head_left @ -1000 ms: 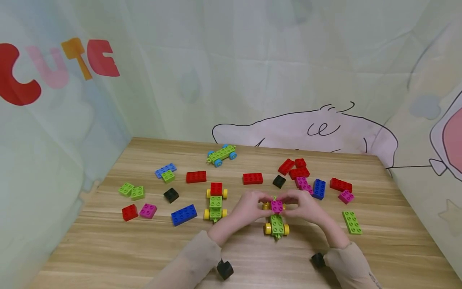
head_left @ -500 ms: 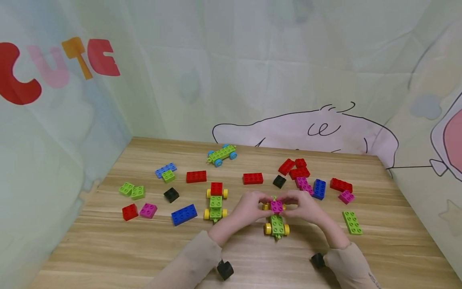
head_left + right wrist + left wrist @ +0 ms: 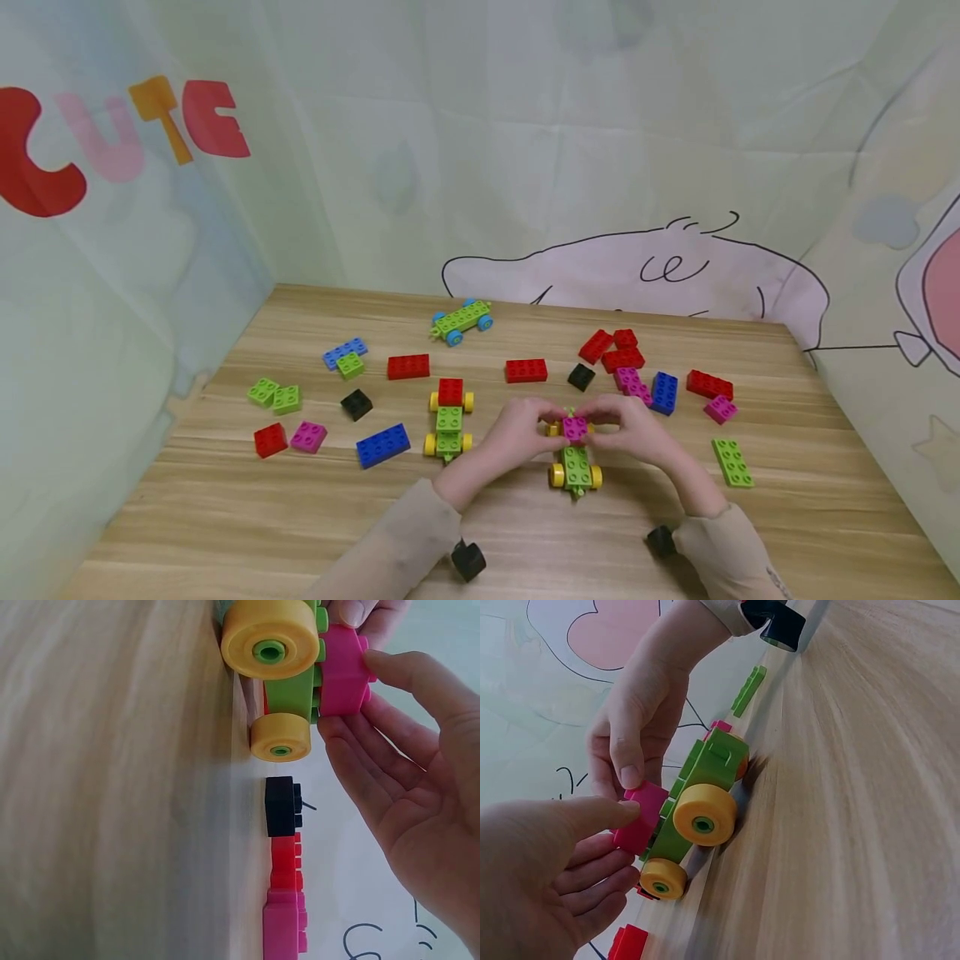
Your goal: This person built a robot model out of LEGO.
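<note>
Between both hands is a pink building brick (image 3: pixel 575 429), on the far end of a green wheeled base (image 3: pixel 577 468) with yellow wheels. My left hand (image 3: pixel 519 435) pinches the brick's left side with thumb and fingers. From the right, my right hand (image 3: pixel 627 428) pinches the same brick. In the left wrist view the pink brick (image 3: pixel 641 817) sits over the base's studs, slightly tilted. The right wrist view has the brick (image 3: pixel 343 671) close against the studs; whether it is fully seated I cannot tell.
Left of the hands stands another yellow-wheeled base (image 3: pixel 448 421) carrying a red and a green brick. A blue-wheeled base (image 3: pixel 461 320) is at the back. Loose bricks lie on both sides, including a blue brick (image 3: pixel 382 447) and a green plate (image 3: pixel 732 462).
</note>
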Action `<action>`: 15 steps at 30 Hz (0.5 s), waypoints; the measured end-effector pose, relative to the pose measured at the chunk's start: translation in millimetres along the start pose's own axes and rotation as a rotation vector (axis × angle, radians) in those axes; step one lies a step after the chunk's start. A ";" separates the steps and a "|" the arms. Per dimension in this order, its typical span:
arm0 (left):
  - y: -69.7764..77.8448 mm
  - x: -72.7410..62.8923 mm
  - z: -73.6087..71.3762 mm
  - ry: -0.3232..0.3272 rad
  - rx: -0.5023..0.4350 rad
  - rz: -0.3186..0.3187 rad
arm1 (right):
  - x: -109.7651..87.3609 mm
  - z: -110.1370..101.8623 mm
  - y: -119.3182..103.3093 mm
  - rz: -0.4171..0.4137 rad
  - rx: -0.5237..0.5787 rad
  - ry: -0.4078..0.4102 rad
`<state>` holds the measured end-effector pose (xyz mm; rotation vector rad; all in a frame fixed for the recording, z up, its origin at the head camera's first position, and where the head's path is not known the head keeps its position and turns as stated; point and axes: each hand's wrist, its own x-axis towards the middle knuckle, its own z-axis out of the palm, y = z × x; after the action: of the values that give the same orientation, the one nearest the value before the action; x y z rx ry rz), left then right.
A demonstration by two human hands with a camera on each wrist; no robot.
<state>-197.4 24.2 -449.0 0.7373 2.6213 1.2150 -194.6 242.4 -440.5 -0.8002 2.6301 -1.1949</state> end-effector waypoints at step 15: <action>-0.4 0.7 2.4 0.006 0.015 0.003 | -0.4 -2.0 0.0 -0.002 0.024 -0.024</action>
<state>-197.4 25.9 -450.8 0.7410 2.6381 1.2011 -194.9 243.9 -439.2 -0.8077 2.5913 -1.2070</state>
